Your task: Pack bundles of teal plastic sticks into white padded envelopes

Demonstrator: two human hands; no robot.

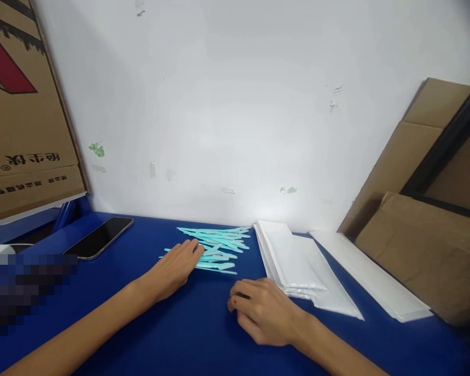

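Observation:
A loose pile of slim turquoise plastic sticks that look like eyebrow razors (pixel 223 240) lies on the blue table near the wall. My left hand (pixel 180 261) rests over the left part of this pile, palm down, its fingers reaching onto the sticks. The fingertips and thumb are partly hidden. Right of centre and nearer to me, my right hand (pixel 264 310) is low over the table with its fingers loosely bent; nothing shows between them. Just beyond it lies a stack of white plastic-looking packets (pixel 297 261).
A phone (pixel 100 238) lies at the left back of the blue table (pixel 172 334). Another flat white packet (pixel 368 277) lies at the right, beside cardboard (pixel 415 250). A big printed carton (pixel 27 120) stands at the left. The white wall (pixel 211 104) borders the table's back.

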